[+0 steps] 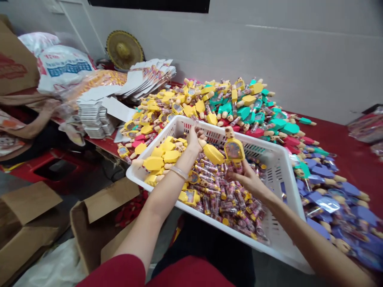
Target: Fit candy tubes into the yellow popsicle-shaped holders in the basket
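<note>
My left hand (194, 140), with a bangle on its wrist, is closed at the pale stick end of a yellow popsicle-shaped toy (213, 154); the fingertips are partly hidden. In my right hand (245, 175) is an upright yellow bear-topped toy (234, 150) with a clear window, the fingers closed around its lower end. Both hands are over a white plastic basket (277, 153). Inside it lie small clear tubes (230, 195) with purple-pink labels and yellow caps. More yellow popsicle-shaped toys (154, 163) are heaped at the basket's left end.
Yellow, green, red and purple toys (245, 113) pile up behind and right of the basket on a red table (335, 143). Stacked white cards (94, 115) stand at left. Another person's arm (32, 123) is at far left, above a red stool (56, 167). Open cardboard boxes (110, 199) sit below.
</note>
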{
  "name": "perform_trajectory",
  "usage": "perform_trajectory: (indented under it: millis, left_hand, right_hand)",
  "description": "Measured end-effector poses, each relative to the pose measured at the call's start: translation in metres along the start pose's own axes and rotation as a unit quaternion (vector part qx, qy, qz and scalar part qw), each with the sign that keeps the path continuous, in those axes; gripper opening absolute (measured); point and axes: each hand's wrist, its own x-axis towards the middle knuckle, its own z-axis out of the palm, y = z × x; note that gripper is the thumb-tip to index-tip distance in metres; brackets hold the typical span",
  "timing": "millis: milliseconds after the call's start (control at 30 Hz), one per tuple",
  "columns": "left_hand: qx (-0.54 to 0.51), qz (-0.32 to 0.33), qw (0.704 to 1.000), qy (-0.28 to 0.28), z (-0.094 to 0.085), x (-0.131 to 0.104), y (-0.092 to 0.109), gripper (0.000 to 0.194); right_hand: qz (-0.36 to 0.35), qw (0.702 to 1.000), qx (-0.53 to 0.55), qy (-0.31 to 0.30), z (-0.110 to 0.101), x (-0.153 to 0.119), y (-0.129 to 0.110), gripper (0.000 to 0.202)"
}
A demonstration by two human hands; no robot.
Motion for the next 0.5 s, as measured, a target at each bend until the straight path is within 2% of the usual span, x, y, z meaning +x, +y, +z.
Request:
perform_trajectory:
  millis: [67, 200, 333, 433, 500]
  left_hand:
    - [-0.026, -0.013, 0.999, -0.017, 0.001, -0.002, -0.004, 0.035]
    - [-0.05, -0.014, 0.999, -0.006, 0.001, -0.003, -0.014, 0.036]
    - [-0.071, -0.022, 0.997, 0.037, -0.002, -0.004, -0.023, 0.036]
    - [-0.064, -0.01, 0.995, 0.074, -0.004, -0.007, -0.035, 0.035]
    - [-0.063, -0.006, 0.994, 0.092, -0.004, -0.009, -0.05, 0.034]
  right_hand:
    - [-0.033, 0.997, -0.071, 0.027, -0.002, -0.012, -0.006, 0.028]
    - [-0.084, 0.968, -0.199, 0.127, -0.002, -0.018, -0.002, 0.025]
    - [-0.142, 0.937, -0.287, 0.14, -0.005, -0.021, 0.008, 0.028]
    - [-0.136, 0.92, -0.328, 0.165, -0.007, -0.022, 0.011, 0.03]
    - [-0.131, 0.922, -0.327, 0.162, -0.007, -0.022, 0.011, 0.031]
